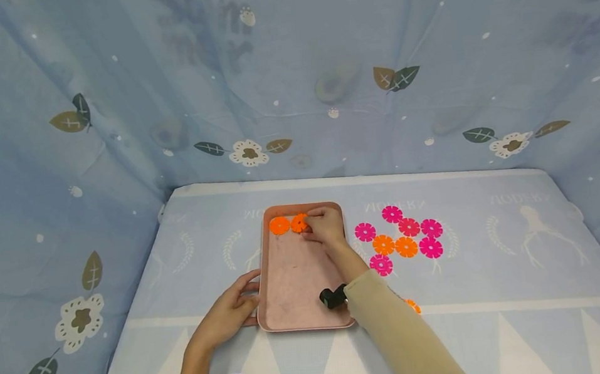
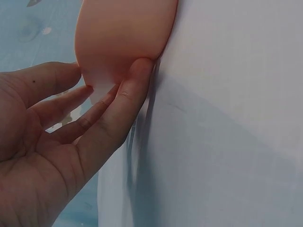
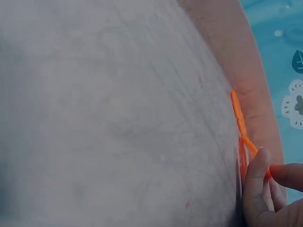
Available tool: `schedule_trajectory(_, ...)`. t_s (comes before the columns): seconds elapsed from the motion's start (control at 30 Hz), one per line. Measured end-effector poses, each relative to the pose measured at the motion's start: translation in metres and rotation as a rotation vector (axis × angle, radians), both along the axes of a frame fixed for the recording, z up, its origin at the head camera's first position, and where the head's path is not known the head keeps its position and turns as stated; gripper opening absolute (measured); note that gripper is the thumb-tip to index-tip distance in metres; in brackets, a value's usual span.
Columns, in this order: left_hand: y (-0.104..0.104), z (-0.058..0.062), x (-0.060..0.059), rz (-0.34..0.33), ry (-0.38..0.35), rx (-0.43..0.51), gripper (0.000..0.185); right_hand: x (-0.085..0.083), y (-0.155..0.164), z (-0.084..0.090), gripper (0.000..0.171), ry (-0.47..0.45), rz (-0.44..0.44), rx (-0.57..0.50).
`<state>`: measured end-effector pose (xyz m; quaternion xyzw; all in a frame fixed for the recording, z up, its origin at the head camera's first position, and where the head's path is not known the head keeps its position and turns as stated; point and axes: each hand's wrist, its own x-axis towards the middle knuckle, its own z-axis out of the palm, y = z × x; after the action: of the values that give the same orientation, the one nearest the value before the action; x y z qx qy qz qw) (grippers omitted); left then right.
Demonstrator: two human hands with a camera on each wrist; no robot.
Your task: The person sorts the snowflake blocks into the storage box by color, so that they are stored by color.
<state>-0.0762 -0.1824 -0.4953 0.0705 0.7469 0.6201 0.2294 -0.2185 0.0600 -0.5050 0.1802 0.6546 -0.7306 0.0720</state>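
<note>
A pink tray (image 1: 295,282) lies on the table, an orange plastic snowflake disc (image 1: 279,226) flat in its far left corner. Beside that disc, my right hand (image 1: 324,224) pinches a second orange snowflake disc (image 1: 300,223) between thumb and fingers. In the right wrist view this pinched disc (image 3: 251,145) is tilted close to the tray's far wall (image 3: 265,109). My left hand (image 1: 231,310) touches the tray's left side. Seen from the left wrist, the extended fingers (image 2: 111,111) rest against the tray's outer wall (image 2: 125,28).
Right of the tray lie several loose snowflake discs, pink ones (image 1: 392,214) and orange ones (image 1: 383,245). Another orange disc (image 1: 413,306) is partly hidden by the right sleeve (image 1: 399,338). A blue patterned curtain (image 1: 309,84) hangs behind the table.
</note>
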Motion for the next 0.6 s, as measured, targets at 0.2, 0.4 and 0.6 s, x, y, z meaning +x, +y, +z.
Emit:
schedule_trajectory(0.2, -0.001, 0.000, 0.001, 0.003, 0.009, -0.007, 0.055, 0.001, -0.001, -0.001, 0.021, 0.043, 0.027, 0.086)
schedule_trajectory(0.4, -0.001, 0.000, 0.001, 0.010, 0.012, -0.022, 0.054, 0.005, 0.004, 0.004, 0.027, 0.150, 0.100, 0.282)
schedule_trajectory(0.6, 0.000, 0.000, 0.001, 0.006, 0.011, -0.019, 0.055, 0.016, 0.018, 0.028, 0.031, 0.200, 0.191, 0.347)
